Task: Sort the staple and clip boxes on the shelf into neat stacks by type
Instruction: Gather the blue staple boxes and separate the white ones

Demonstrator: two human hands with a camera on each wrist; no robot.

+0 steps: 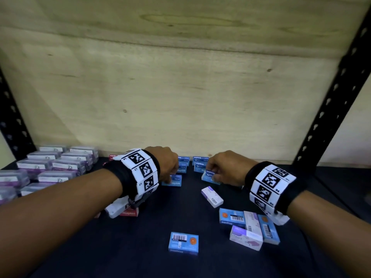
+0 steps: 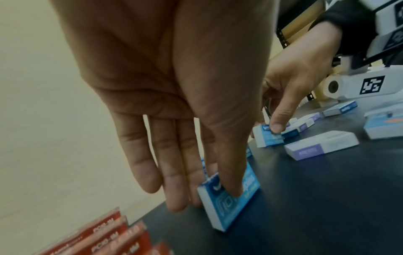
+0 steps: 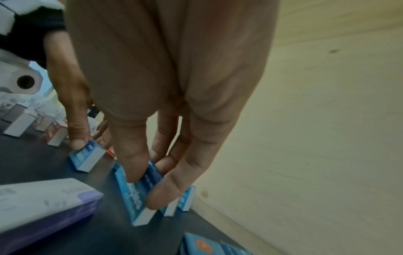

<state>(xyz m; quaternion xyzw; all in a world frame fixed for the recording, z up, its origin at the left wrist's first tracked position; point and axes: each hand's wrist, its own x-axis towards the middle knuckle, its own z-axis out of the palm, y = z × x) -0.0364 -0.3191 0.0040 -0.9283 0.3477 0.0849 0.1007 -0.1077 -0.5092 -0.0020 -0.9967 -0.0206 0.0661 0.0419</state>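
Blue staple boxes dominate the back of the dark shelf (image 1: 140, 247) in the head view. Left hand (image 1: 164, 163) reaches down onto one blue staple box (image 1: 172, 180) lying flat, just in front of a short stack of blue boxes (image 1: 183, 163) at the plywood back wall (image 1: 180, 87). Right hand (image 1: 224, 169) grips a second blue staple box (image 1: 209, 177), tilted, beside another blue stack (image 1: 200, 163). Clear clip boxes (image 1: 50, 169) stand in rows at far left. Loose near the front — a lavender-and-white box (image 1: 212, 197), a lone blue box (image 1: 183, 243) barcode-up, and a jumbled cluster of blue and lavender boxes (image 1: 249, 227). A red staple box (image 1: 129, 213) peeks out under the left wrist.

Left wrist view: left hand (image 2: 165, 86) with fingers (image 2: 174, 181) nearly straight and pointing down; thumb pressed on the top face of the blue staple box (image 2: 229, 203), fingertips against its far edge — a light pinch. Red boxes (image 2: 104, 238) at lower left.

Right wrist view: right hand (image 3: 170, 77) pinches the second blue staple box (image 3: 135, 195), thumb on one face, fingers (image 3: 174, 181) curled against the other; box stands on edge on the shelf, blue boxes (image 3: 185, 201) just behind it by the wall. Focus soft; print unreadable.
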